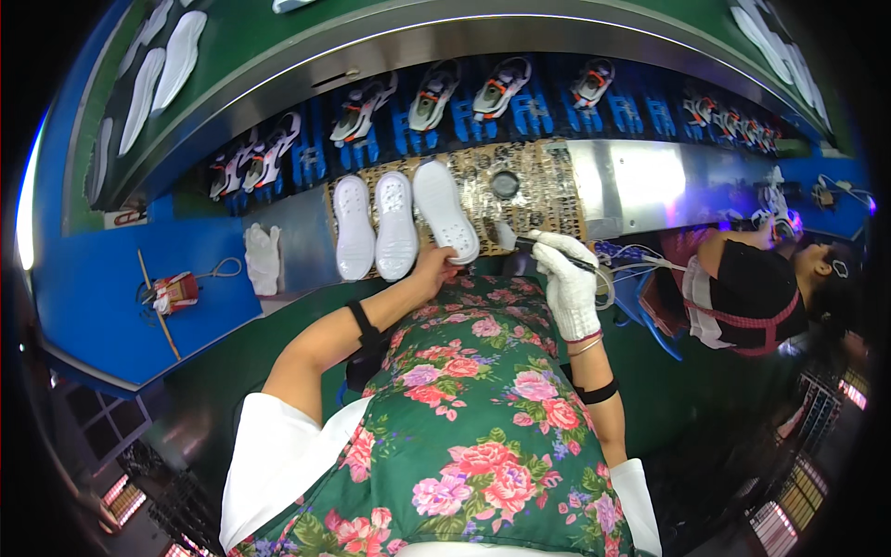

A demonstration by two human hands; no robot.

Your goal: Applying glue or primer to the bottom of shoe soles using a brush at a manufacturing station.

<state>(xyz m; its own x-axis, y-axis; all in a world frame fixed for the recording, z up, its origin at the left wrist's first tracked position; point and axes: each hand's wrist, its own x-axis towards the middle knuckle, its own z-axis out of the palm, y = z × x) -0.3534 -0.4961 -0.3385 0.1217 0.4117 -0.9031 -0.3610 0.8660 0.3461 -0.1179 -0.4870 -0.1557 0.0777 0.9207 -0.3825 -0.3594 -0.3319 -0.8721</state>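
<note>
My bare left hand grips the near end of a white shoe sole, thumb on its upper face. The sole tilts beside two more white soles, one at the far left and one in the middle, lying on a patterned, shiny-coated mat. In a white knit glove, my right hand is closed round the dark handle of a flat brush. Its pale tip points left, just right of the held sole. Beyond the brush sits a small dark round dish on the mat.
Behind the mat, a row of shoe uppers rests on blue racks. A spare white glove lies left, near a blue table. More soles lie on the upper green belt. A co-worker sits at right.
</note>
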